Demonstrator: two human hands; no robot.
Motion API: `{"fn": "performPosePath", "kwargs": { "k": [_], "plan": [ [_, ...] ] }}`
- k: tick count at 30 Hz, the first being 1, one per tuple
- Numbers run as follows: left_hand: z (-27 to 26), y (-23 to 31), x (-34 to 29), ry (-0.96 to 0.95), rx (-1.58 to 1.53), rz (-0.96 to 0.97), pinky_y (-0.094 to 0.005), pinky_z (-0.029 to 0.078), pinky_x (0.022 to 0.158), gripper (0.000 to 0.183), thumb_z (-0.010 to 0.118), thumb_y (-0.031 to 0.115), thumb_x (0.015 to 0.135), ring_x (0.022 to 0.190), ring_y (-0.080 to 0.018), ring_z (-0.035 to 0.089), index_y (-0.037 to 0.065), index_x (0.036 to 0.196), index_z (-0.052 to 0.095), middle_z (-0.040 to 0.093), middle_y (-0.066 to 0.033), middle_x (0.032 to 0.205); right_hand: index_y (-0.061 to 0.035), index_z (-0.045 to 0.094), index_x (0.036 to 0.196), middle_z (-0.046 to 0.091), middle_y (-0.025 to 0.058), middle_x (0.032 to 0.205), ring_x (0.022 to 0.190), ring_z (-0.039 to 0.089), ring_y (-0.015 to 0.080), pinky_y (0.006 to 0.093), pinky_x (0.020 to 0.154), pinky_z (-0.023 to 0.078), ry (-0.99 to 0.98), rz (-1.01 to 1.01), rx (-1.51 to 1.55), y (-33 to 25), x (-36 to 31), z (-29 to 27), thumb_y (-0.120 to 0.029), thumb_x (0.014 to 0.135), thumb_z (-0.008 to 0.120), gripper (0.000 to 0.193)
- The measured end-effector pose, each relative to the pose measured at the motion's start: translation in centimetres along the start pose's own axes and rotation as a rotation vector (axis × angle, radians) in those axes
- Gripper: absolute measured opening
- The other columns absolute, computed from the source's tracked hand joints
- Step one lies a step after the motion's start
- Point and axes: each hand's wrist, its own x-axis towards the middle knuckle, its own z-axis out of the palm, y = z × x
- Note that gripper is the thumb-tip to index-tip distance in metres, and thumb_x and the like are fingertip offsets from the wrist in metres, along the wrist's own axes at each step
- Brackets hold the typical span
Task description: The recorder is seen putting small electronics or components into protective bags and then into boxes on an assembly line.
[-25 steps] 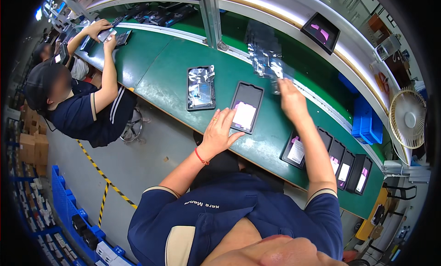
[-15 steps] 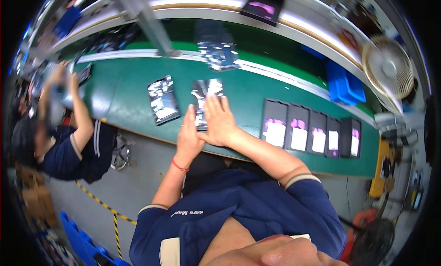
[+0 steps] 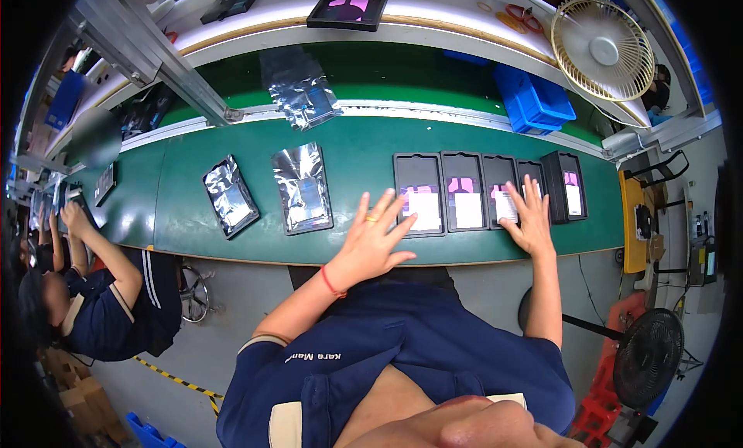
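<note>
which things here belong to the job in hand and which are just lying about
Likely in use:
left hand and right hand, spread at the row of black trays
two silvery bags on trays
overlapping silvery bags behind

Seemingly just lying about:
blue bin
cream fan
black fan

Bright, even indoor illumination under a wide fisheye view.
The silver pouches point(image 3: 302, 188) on the green surface point(image 3: 364, 150) return hard white glare; the recess point(image 3: 410, 73) beneath the pale shelf point(image 3: 441, 7) lies in shade. Straight edges bow toward the black, vignetted rim; detail softens at far left, while the centre is crisp.
</note>
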Motion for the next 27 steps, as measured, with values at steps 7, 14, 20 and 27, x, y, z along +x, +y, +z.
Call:
{"fn": "performPosePath", "kwargs": {
  "k": [7, 14, 20, 27],
  "plan": [
    [0.5, -2.5, -1.0, -0.020, 0.190, -0.269, -0.0693, 0.016, 0.110, 0.062, 0.072, 0.049, 0.079, 0.140, -0.0376, 0.034, 0.008, 0.124, 0.062, 0.047, -0.0224, 0.141, -0.0330, 0.034, 0.152, 0.011, 0.0281, 0.159, 0.147, 0.012, 0.0451, 0.0712, 0.109, 0.013, -0.035, -0.034, 0.006, -7.3, 1.5, 2.3, -0.061, 0.084, 0.061, 0.079],
    [-3.9, -6.5, -6.3, 0.096, 0.205, -0.388, -0.0628, 0.023, 0.112, 0.058, 0.079, 0.043, 0.074, 0.135, -0.0381, 0.041, 0.004, 0.113, 0.063, 0.050, -0.0212, 0.134, -0.0285, 0.029, 0.154, 0.009, 0.0316, 0.158, 0.147, 0.009, 0.0480, 0.0727, 0.108, 0.011, -0.039, -0.071, 0.051, -16.9, 3.9, 3.7, -0.069, 0.083, 0.056, 0.086],
    [-6.7, -8.0, -7.4, 0.134, 0.193, -0.394, -0.0586, 0.029, 0.111, 0.058, 0.079, 0.043, 0.075, 0.133, -0.0401, 0.043, 0.004, 0.115, 0.062, 0.052, -0.0203, 0.132, -0.0179, 0.026, 0.155, 0.003, 0.0350, 0.157, 0.146, -0.001, 0.0525, 0.0709, 0.110, 0.002, 0.028, -0.115, 0.208, -20.2, 4.8, 3.1, -0.056, 0.084, 0.065, 0.089],
    [-5.9, -16.1, 4.2, 0.185, 0.034, -0.190, -0.0521, 0.031, 0.112, 0.062, 0.073, 0.041, 0.083, 0.137, -0.0402, 0.038, 0.003, 0.129, 0.056, 0.046, -0.0225, 0.142, -0.0026, 0.044, 0.141, 0.043, 0.0271, 0.144, 0.134, 0.041, 0.0425, 0.0463, 0.111, 0.035, 0.240, -0.436, 0.533, -21.7, 17.0, 1.0, -0.015, 0.089, 0.064, 0.057]
  ]
}}
